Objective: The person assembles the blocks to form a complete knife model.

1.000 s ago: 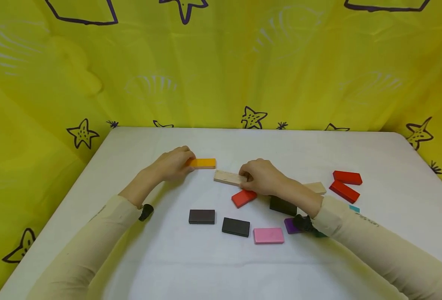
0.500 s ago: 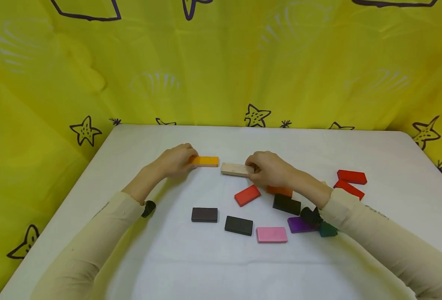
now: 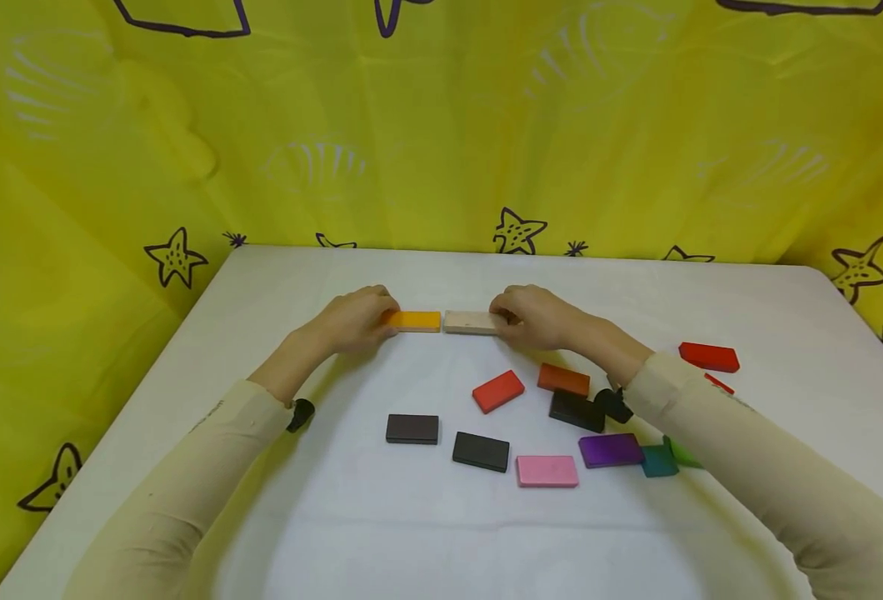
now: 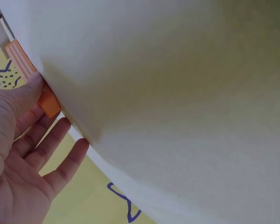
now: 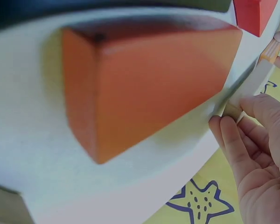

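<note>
My left hand pinches the left end of a yellow-orange block lying flat near the back of the table. In the left wrist view the thumb presses the front of this orange block. My right hand pinches the right end of a plain wooden block, lined up end to end with the orange one, a thin gap between them. The right wrist view shows thumb and fingers about the wooden block, and the left hand's fingertips past its far end.
Nearer the front lie red, orange-brown, black, dark brown, dark grey, pink, purple and teal blocks. A green block is partly behind the right sleeve. Another red block lies at right.
My right hand has moved the wooden block back and turned it straight, from in front and right of the orange block into line with it. The left hand keeps its hold.
</note>
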A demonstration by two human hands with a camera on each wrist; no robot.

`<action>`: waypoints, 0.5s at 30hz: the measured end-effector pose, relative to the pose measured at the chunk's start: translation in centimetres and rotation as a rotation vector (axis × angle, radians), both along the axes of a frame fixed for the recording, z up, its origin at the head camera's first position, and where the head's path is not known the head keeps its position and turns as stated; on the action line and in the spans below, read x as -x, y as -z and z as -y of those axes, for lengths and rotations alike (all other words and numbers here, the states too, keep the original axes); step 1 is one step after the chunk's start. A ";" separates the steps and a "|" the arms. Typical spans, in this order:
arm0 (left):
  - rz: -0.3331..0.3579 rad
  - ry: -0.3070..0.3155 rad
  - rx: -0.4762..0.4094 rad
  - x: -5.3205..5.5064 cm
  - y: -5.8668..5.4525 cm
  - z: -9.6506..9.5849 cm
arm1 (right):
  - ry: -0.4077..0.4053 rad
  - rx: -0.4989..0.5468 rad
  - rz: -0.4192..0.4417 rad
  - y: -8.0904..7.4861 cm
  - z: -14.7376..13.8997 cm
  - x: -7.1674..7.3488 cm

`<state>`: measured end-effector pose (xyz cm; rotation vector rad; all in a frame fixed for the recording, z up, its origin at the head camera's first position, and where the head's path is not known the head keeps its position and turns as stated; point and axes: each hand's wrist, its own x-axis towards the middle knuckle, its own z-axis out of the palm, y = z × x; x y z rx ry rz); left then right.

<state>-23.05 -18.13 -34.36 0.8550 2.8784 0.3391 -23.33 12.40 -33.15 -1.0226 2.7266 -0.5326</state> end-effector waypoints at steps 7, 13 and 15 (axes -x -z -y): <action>0.005 -0.001 0.005 0.2 0.1 0.0 | 0.001 -0.030 0.007 0.3 0.4 0.6; 0.002 0.004 0.003 0.2 0.0 0.1 | 0.015 -0.046 0.017 0.2 0.8 0.6; 0.006 0.002 0.003 0.2 -0.1 0.1 | 0.020 -0.044 0.016 0.2 0.9 0.6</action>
